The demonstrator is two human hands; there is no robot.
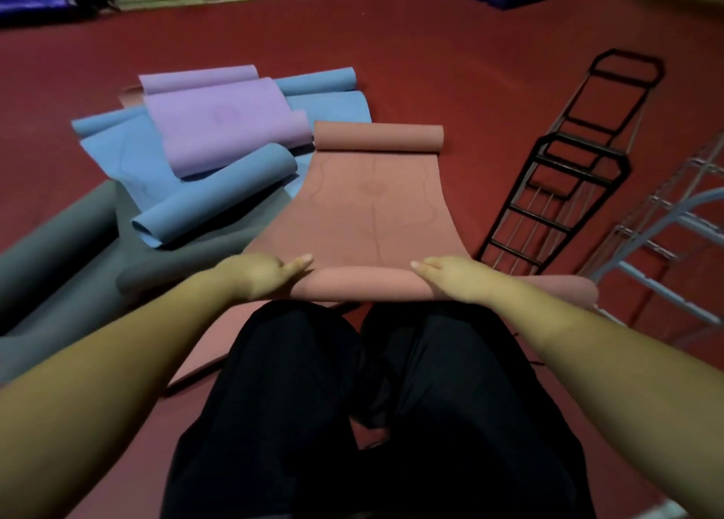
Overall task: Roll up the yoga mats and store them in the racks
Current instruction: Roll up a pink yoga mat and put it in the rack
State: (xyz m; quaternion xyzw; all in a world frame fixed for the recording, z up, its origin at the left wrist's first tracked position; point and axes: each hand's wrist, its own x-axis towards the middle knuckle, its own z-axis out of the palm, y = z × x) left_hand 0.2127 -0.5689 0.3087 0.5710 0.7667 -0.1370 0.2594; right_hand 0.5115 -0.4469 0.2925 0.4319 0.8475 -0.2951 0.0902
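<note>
Low centre, both hands press the pink mat's [360, 209] near rolled edge: left hand [270, 273] and right hand [450, 277] lie fairly flat, thumbs pointing inward. Its far end curls mid-frame. Black rack [564, 174] lies right; blue mats [219, 193] and purple mat [227, 123] upper left; open red floor [431, 48] beyond.

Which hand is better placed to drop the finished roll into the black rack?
Right. The right hand rests on the pink mat nearest the black rack; left hand sits on the far side.
</note>
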